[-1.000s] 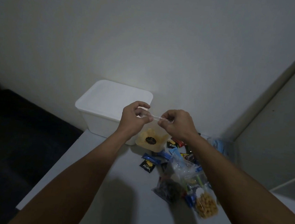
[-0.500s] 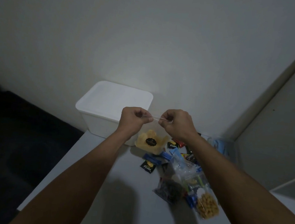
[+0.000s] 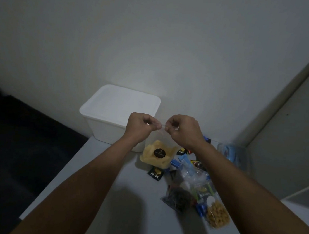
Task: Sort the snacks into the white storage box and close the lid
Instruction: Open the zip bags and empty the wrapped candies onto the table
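A clear bag of yellow chips [image 3: 157, 154] with a dark round label hangs above the table. My left hand [image 3: 140, 125] and my right hand [image 3: 182, 130] each pinch its top edge, close together. The white storage box [image 3: 112, 117] stands behind my left hand against the wall, its lid on. More snacks lie on the table to the right: small black packets [image 3: 155, 175], a bag of dark snacks [image 3: 178, 199], a bag of yellow puffs [image 3: 217, 214] and blue wrapped pieces [image 3: 178, 162].
The grey table [image 3: 92, 176] ends at a left edge with dark floor beyond. A wall rises right behind the box. A blue plastic pack [image 3: 232, 155] lies in the far right corner by a grey panel.
My two hands have drawn closer together along the bag's top edge. The bag and the box stay where they were.
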A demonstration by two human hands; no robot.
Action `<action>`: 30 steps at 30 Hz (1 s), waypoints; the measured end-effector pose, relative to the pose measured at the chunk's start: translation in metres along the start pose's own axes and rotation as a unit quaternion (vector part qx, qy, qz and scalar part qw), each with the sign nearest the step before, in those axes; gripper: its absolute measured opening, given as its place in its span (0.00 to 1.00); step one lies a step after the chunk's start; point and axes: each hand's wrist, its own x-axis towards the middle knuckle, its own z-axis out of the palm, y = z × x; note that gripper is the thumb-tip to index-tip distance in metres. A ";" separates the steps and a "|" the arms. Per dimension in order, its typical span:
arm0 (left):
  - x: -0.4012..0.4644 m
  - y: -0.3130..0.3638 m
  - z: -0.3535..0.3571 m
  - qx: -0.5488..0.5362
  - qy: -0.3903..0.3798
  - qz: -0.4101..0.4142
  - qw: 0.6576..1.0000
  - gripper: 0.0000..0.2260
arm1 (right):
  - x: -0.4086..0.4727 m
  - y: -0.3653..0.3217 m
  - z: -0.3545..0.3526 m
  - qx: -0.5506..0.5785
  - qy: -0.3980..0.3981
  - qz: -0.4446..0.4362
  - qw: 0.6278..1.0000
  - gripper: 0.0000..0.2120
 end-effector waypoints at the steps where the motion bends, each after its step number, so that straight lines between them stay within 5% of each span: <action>1: -0.001 0.000 0.000 -0.006 -0.003 -0.002 1.000 0.04 | 0.000 -0.001 0.000 0.001 -0.002 -0.003 1.000 0.03; 24: 0.002 0.001 -0.002 -0.003 0.045 0.017 0.999 0.03 | 0.004 0.005 -0.010 -0.033 -0.028 0.010 0.999 0.04; 30: 0.001 0.006 -0.005 0.003 -0.041 0.030 0.999 0.08 | 0.003 0.002 -0.013 -0.050 -0.001 0.000 0.999 0.03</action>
